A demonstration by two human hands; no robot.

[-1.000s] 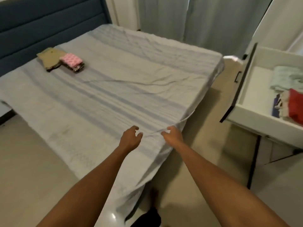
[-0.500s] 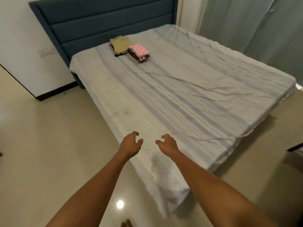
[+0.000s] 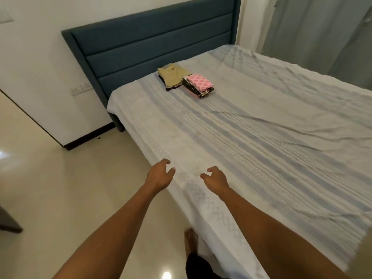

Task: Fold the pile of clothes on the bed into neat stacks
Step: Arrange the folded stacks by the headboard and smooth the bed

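Two folded piles, the khaki stack (image 3: pixel 173 74) and the pink stack (image 3: pixel 199 82), sit side by side on the bed (image 3: pixel 261 148) near the headboard (image 3: pixel 153 45). The left hand (image 3: pixel 159 176) and right hand (image 3: pixel 216 179), at the sheet's foot corner a second ago, now hover apart and empty over its side edge. No unfolded clothes show, so the folding looks done.

No text, brand, number or sign can be read. The folded khaki garment (image 3: pixel 174 76) on the bed near the headboard (image 3: pixel 153 43) has a small pale patch (image 3: pixel 168 67) at its waistband with a dark mark on it, too small and blurred to make out. The wall switch plate (image 3: pixel 81 88) beside the headboard has faint markings that cannot be read either.
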